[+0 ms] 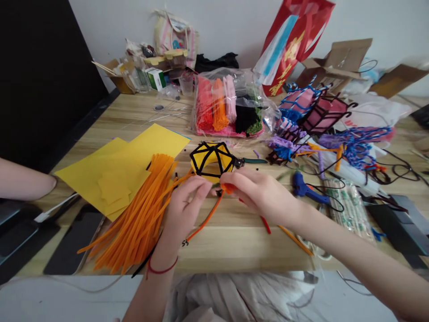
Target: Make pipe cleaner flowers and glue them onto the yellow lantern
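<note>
Handle the small fuzzy orange coil (228, 188) as likely light, soft and bendable, easily squashed; best pinched lightly at its edge. Lies between both sets of fingertips, gripped by the right hand (259, 194). On the left hand (186, 205), drawn together finger to thumb; cannot tell, from this angle, whether around anything. Sits just nearer than a black-edged yellow frame (217, 156), right of the bundled orange stems (134, 223), left of a blue glue gun (306, 190).

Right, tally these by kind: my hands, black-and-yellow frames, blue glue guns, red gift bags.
Left hand and right hand: 2
Black-and-yellow frame: 1
Blue glue gun: 1
Red gift bag: 1
Total: 5
</note>
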Motion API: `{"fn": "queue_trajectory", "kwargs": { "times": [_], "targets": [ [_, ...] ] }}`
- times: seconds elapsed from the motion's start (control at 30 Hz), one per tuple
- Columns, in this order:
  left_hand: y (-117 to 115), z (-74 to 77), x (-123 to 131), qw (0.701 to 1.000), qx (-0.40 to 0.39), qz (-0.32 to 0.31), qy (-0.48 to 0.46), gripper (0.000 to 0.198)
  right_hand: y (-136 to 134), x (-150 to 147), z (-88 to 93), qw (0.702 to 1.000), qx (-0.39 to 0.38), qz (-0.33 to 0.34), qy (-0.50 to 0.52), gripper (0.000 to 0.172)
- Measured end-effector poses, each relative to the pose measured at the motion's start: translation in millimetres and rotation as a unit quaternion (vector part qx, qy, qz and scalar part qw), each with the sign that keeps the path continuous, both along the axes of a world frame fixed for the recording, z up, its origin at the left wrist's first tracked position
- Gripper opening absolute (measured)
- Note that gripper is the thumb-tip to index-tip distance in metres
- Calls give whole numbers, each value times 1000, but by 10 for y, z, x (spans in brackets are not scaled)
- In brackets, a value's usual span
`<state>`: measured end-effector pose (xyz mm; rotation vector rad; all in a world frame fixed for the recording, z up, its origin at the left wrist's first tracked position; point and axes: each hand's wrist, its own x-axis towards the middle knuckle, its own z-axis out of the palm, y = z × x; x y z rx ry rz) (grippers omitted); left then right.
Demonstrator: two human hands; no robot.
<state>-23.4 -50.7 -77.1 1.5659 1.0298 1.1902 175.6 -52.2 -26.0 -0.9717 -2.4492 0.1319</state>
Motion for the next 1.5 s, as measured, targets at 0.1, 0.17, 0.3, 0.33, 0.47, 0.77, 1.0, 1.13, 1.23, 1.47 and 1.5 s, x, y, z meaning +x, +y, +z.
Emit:
{"fn": "queue_trajectory", "kwargs": {
  "times": [0.1, 0.17, 0.3, 0.33, 0.47, 0.77, 1.0, 1.13, 1.23, 1.47, 1.5],
  "targets": [
    [41, -6, -51, 982, -144, -90, -86, 37, 64, 83, 85, 988, 115, 58, -90, 32],
    [28, -51, -33, 973, -175, -95, -120, 44, 30, 64, 77, 991, 92, 69, -65, 30],
    [-108, -178, 126, 973, -158, -6, -166, 52, -190, -158, -140, 967, -169, -15, 192, 15],
    [-143, -211, 171, 973, -152, 20, -173, 52, -238, -225, -214, 934, -232, -38, 270, 14],
    [-168, -343, 259, 974, -114, 95, -168, 47, -237, -344, -419, 834, -348, -69, 422, 19],
    [67, -506, 70, 983, 14, 186, 1, 23, 210, -60, -333, 809, -412, -120, 402, 21],
    [136, -512, -11, 944, 194, 232, 133, 7, 241, -127, -200, 891, -321, -177, 267, 16],
    [229, -406, -50, 845, 366, 205, 330, 18, 213, -176, -185, 914, -272, -191, 231, 21],
    [308, -334, -67, 810, 386, 187, 400, 11, 179, -196, -217, 933, -229, -189, 205, 25],
    [379, -321, -65, 830, 379, 150, 381, 7, 135, -270, -287, 941, -198, -185, 204, 26],
    [375, -332, -63, 836, 377, 150, 370, 7, 139, -281, -286, 939, -199, -187, 211, 26]
  ]
}}
